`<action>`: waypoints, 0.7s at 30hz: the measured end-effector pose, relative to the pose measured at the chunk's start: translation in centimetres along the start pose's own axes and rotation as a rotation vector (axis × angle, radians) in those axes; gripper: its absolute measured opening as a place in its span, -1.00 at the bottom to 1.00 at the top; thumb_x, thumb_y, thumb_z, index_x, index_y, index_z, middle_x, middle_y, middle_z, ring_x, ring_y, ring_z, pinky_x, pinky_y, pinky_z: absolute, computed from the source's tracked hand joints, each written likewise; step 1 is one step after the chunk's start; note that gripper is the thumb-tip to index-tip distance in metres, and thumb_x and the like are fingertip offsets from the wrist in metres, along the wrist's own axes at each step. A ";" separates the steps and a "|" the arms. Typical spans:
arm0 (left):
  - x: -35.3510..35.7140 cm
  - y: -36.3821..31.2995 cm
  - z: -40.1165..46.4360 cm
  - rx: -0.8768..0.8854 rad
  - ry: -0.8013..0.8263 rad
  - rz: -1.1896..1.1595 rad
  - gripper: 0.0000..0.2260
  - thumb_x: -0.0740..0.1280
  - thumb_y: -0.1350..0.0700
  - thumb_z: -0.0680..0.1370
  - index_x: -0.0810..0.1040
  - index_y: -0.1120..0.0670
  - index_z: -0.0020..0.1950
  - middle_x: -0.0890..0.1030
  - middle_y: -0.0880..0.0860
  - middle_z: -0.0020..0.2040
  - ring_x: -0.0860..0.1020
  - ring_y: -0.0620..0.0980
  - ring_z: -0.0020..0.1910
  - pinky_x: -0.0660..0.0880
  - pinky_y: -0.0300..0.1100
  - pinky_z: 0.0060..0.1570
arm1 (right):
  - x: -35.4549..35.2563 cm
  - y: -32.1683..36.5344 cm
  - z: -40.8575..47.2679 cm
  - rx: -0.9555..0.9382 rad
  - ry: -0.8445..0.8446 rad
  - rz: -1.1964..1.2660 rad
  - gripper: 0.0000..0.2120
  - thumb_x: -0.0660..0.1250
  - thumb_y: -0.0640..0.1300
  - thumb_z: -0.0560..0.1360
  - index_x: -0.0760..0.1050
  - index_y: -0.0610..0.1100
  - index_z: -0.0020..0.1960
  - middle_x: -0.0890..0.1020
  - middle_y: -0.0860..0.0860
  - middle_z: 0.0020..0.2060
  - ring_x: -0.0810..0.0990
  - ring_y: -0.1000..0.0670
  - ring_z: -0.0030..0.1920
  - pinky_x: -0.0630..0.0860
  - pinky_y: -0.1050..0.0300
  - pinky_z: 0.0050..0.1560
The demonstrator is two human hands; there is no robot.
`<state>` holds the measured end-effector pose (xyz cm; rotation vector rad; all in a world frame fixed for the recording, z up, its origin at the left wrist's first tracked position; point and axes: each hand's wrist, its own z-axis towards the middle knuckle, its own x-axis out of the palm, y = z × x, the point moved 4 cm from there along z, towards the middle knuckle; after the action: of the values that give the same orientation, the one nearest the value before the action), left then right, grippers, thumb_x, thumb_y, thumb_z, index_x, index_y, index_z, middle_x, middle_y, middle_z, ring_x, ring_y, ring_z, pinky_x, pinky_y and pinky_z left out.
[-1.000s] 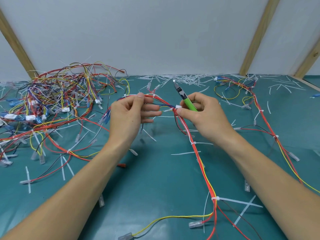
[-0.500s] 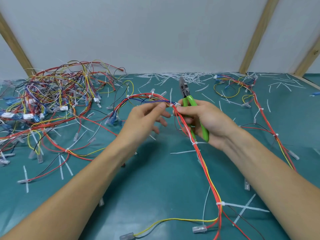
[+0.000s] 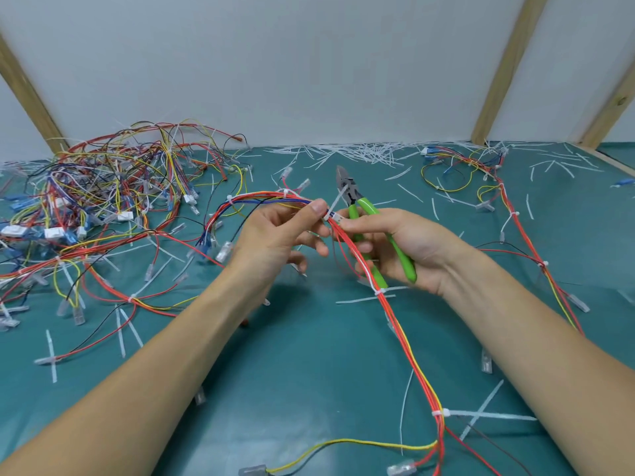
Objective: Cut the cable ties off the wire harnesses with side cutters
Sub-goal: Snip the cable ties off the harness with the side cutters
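Head view — left hand (image 3: 275,235) pinches wire harness (image 3: 357,262) beside cable tie (image 3: 331,214); right hand (image 3: 395,245) grips side cutters (image 3: 364,214) (jaws parted). Risk: blades nick wires.

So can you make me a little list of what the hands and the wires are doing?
left hand: pinches the wire harness beside a white cable tie
right hand: grips the green side cutters, fingertips on the same tie
cutters' blades: point up and away, not on the tie
ties still on this harness: at least two lower down
table: teal, strewn with cut tie pieces
left side: big tangled wire pile
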<state>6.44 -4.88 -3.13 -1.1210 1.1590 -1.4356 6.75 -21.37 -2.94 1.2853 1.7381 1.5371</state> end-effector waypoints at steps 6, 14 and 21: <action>-1.6 -0.2 0.0 0.016 -0.279 0.218 -0.78 0.43 0.02 0.56 0.62 0.06 -0.26 0.65 0.00 -0.35 0.57 -0.05 -0.47 0.31 -0.32 -0.56 | -2.0 1.3 0.0 -0.341 -0.535 -0.407 -0.87 0.55 -0.16 0.47 0.61 -0.01 -0.08 0.65 0.18 -0.32 0.55 0.20 -0.36 0.44 0.31 -0.30; -1.9 1.0 0.3 -0.241 -0.309 -0.015 -0.82 0.32 0.13 0.57 0.52 0.10 -0.23 0.60 -0.03 -0.40 0.34 -0.07 -0.62 0.20 -0.33 -0.61 | -1.5 2.1 -1.2 -0.569 -0.681 -1.076 -0.74 0.52 0.16 0.44 0.60 0.01 -0.06 0.62 0.16 -0.31 0.57 -0.01 -0.21 0.44 0.10 -0.14; -1.9 1.5 0.8 -0.345 -0.223 -0.171 -0.87 0.25 0.01 0.61 0.46 0.06 0.00 0.67 0.08 -0.32 0.33 -0.06 -0.63 0.24 -0.33 -0.61 | -1.5 1.9 -1.1 -0.539 -0.642 -1.264 -0.56 0.48 0.30 0.42 0.53 0.14 0.19 0.65 0.17 -0.03 0.51 0.06 -0.12 0.45 0.06 -0.02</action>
<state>7.65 -3.26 -4.71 -1.6105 1.2000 -1.2241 7.12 -23.35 -1.17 0.1752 1.1225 0.6180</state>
